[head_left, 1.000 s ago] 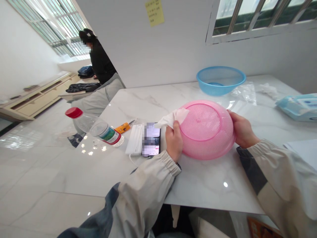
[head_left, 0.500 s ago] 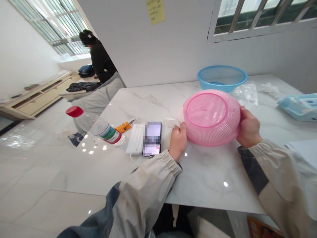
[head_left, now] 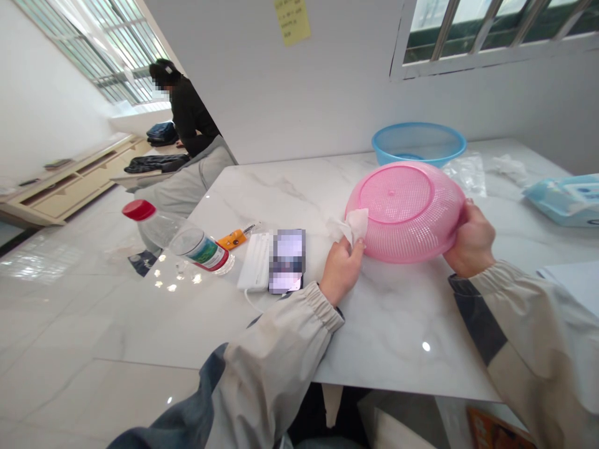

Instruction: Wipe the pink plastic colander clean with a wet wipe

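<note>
A pink mesh basket (head_left: 397, 199) is held up over the table with its round base turned towards me. My right hand (head_left: 472, 240) grips its right edge, the fingers partly hidden behind it. At the basket's lower left is my left hand (head_left: 344, 268), closed on a white wet wipe (head_left: 358, 223) that lies against the basket's side. Behind the basket stands a blue mesh basket (head_left: 418, 140). A phone (head_left: 287, 262) with a lit screen lies left of my left hand.
The white marble-look table (head_left: 397, 349) also bears a plastic bottle (head_left: 201, 249) with a red cap, a white power bank (head_left: 255, 262), an orange item (head_left: 233, 239), a clear plastic bag (head_left: 468, 174) and a blue wipes pack (head_left: 566, 199). A person (head_left: 189, 112) in black is at the far left.
The pink basket has tilted and shifted slightly right and up. My left hand has moved a little right and up, and the white wipe now shows on the basket's near side.
</note>
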